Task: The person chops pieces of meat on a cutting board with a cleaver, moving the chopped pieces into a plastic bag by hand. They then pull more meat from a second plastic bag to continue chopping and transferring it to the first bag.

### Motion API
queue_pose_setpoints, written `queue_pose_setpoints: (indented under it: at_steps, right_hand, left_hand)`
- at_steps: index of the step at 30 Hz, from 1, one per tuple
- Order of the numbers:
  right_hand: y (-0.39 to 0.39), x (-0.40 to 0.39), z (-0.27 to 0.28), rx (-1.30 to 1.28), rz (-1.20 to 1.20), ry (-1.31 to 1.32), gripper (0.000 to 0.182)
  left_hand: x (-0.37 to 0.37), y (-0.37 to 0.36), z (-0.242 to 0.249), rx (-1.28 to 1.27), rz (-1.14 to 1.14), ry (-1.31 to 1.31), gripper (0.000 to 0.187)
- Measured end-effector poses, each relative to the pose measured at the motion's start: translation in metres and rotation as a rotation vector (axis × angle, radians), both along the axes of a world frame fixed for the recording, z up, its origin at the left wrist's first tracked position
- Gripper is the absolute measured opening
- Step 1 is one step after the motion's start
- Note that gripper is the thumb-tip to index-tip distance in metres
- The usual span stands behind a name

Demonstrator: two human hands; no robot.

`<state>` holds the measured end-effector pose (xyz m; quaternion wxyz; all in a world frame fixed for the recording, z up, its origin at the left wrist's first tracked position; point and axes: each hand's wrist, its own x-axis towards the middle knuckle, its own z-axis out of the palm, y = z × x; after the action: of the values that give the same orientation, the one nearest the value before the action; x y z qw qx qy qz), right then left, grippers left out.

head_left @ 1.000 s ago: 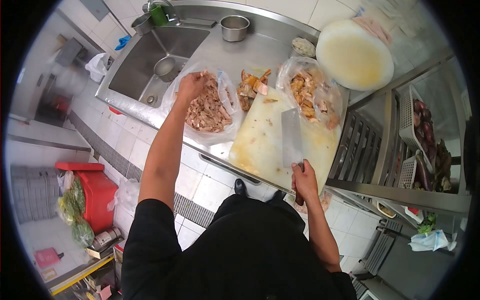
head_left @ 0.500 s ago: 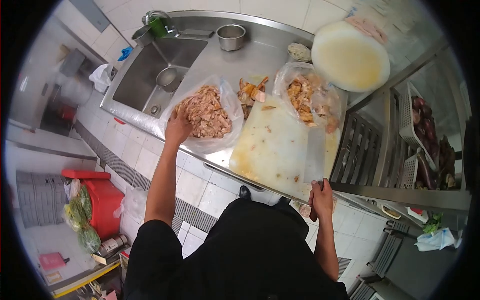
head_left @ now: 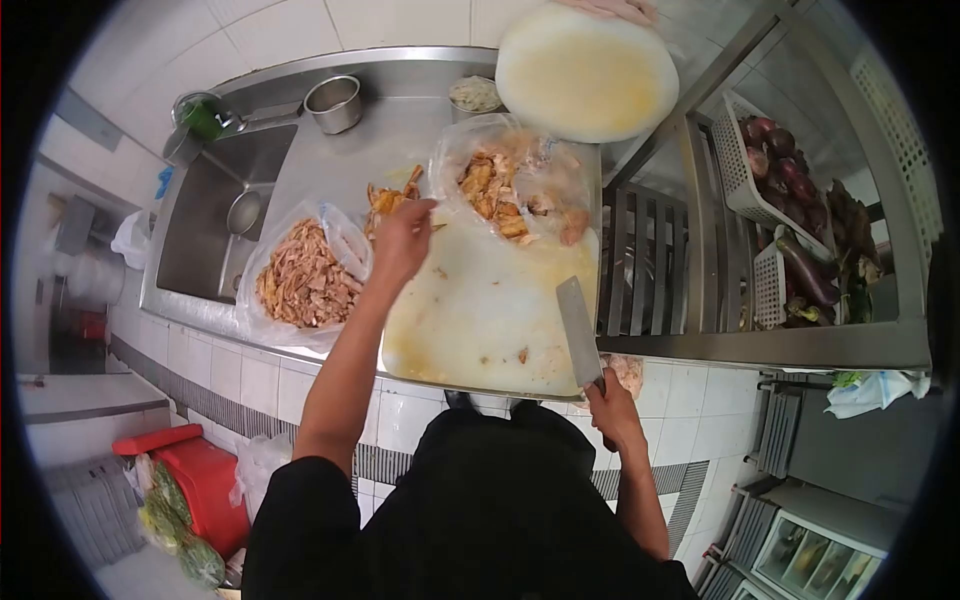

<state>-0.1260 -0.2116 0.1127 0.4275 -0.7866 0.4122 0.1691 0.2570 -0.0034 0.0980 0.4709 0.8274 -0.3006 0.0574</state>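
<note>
My right hand (head_left: pixel 613 408) grips the handle of a cleaver (head_left: pixel 580 330), whose blade points away from me over the front right of the white cutting board (head_left: pixel 470 310). My left hand (head_left: pixel 405 237) is above the board's left edge, beside browned meat pieces (head_left: pixel 388 200); its fingers are partly bent, and whether anything is between them is too small to tell. To the left, an open plastic bag holds chopped meat (head_left: pixel 308 278). Behind the board lies another clear bag with browned meat chunks (head_left: pixel 492 195). Small scraps dot the board.
A sink (head_left: pixel 215 225) is at the left, with a metal pot (head_left: pixel 334 104) behind the counter's middle. A round board (head_left: pixel 588 72) leans at the back wall. On the right, a metal rack (head_left: pixel 760 346) holds baskets of onions (head_left: pixel 782 165) and eggplants (head_left: pixel 808 268).
My left hand has left the bag of chopped meat and moved right to the browned pieces. The view has shifted right, and the cleaver's blade now tilts left.
</note>
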Motion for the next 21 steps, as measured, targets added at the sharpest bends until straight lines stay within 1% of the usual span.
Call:
queue_pose_setpoints:
  at_steps: [1, 2, 3, 5, 6, 8, 9, 11, 12, 13, 15, 17, 19, 20, 21]
  right_hand:
    - [0.0, -0.002, 0.001, 0.023, -0.02, -0.016, 0.04]
    - [0.0, -0.001, 0.004, 0.032, -0.025, 0.016, 0.038]
    - [-0.002, -0.006, -0.005, 0.034, -0.035, 0.015, 0.038]
    - [-0.005, -0.02, -0.033, -0.11, 0.047, -0.117, 0.031]
    - [-0.005, -0.02, -0.031, -0.09, 0.035, -0.104, 0.033]
    - [-0.005, -0.017, -0.023, -0.082, 0.036, -0.088, 0.034]
    - [-0.005, -0.016, -0.018, -0.078, 0.044, -0.071, 0.035]
    - [-0.008, -0.01, -0.001, -0.039, 0.017, -0.034, 0.038]
    - [-0.01, -0.007, 0.007, -0.031, 0.026, 0.003, 0.038]
    - [-0.011, -0.007, 0.01, -0.024, 0.038, 0.042, 0.038]
    - [-0.016, -0.012, 0.004, -0.016, 0.038, 0.028, 0.038]
    - [-0.023, -0.014, 0.001, -0.013, 0.046, 0.01, 0.039]
    - [-0.027, -0.012, 0.005, -0.018, 0.067, 0.034, 0.039]
    - [-0.031, -0.011, 0.006, -0.013, 0.068, 0.035, 0.039]
    - [-0.036, -0.01, 0.007, -0.002, 0.083, 0.025, 0.04]
  left_hand:
    - [0.006, -0.024, -0.01, 0.022, -0.084, -0.026, 0.024]
    - [0.005, -0.049, 0.0, 0.058, -0.117, -0.013, 0.025]
    - [0.012, -0.071, -0.003, 0.06, -0.127, -0.014, 0.025]
    - [0.035, -0.111, -0.023, 0.14, -0.096, -0.057, 0.022]
    - [0.053, -0.126, -0.036, 0.144, -0.104, -0.057, 0.022]
    - [0.085, -0.15, -0.062, 0.64, 0.007, 0.126, 0.022]
    - [0.091, -0.156, -0.073, 0.646, -0.005, 0.123, 0.022]
    - [0.101, -0.162, -0.09, 0.643, 0.047, -0.013, 0.024]
    - [0.103, -0.166, -0.092, 0.713, 0.079, -0.002, 0.026]
    - [0.105, -0.168, -0.094, 0.72, 0.068, -0.003, 0.026]
    - [0.114, -0.168, -0.093, 0.772, 0.084, -0.019, 0.028]
    - [0.123, -0.167, -0.088, 0.744, 0.077, 0.004, 0.031]
    - [0.132, -0.168, -0.073, 0.759, -0.031, 0.234, 0.035]
    - [0.14, -0.172, -0.061, 0.763, -0.03, 0.235, 0.035]
    - [0.145, -0.178, -0.037, 0.72, -0.117, 0.328, 0.036]
